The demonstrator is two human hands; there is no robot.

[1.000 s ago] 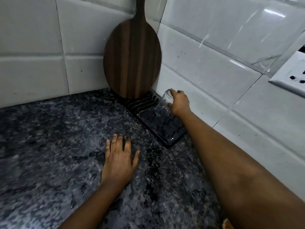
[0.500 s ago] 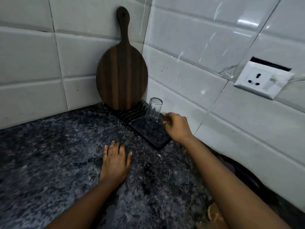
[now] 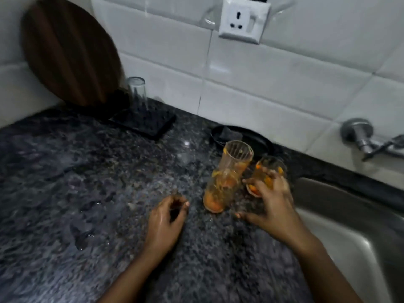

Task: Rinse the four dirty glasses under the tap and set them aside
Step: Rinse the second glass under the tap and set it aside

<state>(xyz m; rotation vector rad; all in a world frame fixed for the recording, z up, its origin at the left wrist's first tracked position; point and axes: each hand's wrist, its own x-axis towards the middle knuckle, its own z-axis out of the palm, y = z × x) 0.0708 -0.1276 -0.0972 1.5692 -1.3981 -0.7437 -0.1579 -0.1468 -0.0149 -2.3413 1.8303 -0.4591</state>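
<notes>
Three dirty glasses smeared with orange residue stand together on the dark granite counter (image 3: pixel 87 182), close to the sink. One is tall at the back (image 3: pixel 237 157), one stands in front of it (image 3: pixel 218 194), and one is to the right (image 3: pixel 270 168). My right hand (image 3: pixel 271 206) is spread, fingers lying against the lower part of the right glass, thumb held apart. My left hand (image 3: pixel 167 217) rests on the counter left of the glasses, fingers curled, holding nothing. A clean clear glass (image 3: pixel 137 92) stands upside down on the black drying mat (image 3: pixel 150 125) in the corner.
A steel sink (image 3: pixel 349 226) opens at the right, with a wall tap (image 3: pixel 360 136) above it. A black round dish with a sponge (image 3: pixel 231 135) sits by the wall behind the glasses. A wooden board (image 3: pixel 70 53) leans in the corner. A wall socket (image 3: pixel 242 18) is above. Water drops lie on the counter.
My right hand let go of the clean glass on the mat and moved right to the dirty glasses. My view swung right toward the sink. My left hand curled its fingers.
</notes>
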